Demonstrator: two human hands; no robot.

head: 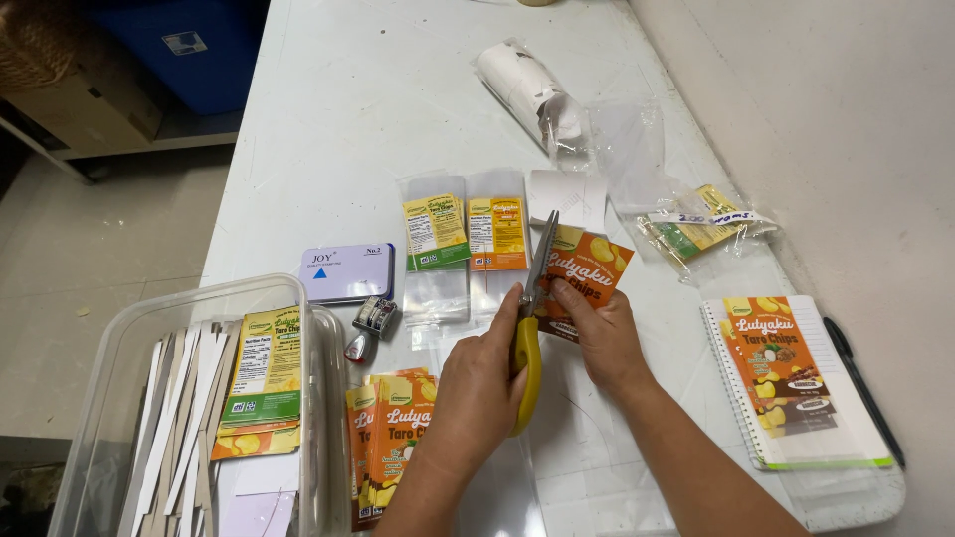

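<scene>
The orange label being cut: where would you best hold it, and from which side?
Pinch the orange label at its lower right edge, coming from the right, as the right hand does. The scissors in the left hand run up its left side, so that edge stays clear of the blades.

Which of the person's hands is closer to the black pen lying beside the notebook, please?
The right hand. It holds the orange label, just left of the notebook and black pen; the left hand, gripping the scissors, is farther left.
</scene>
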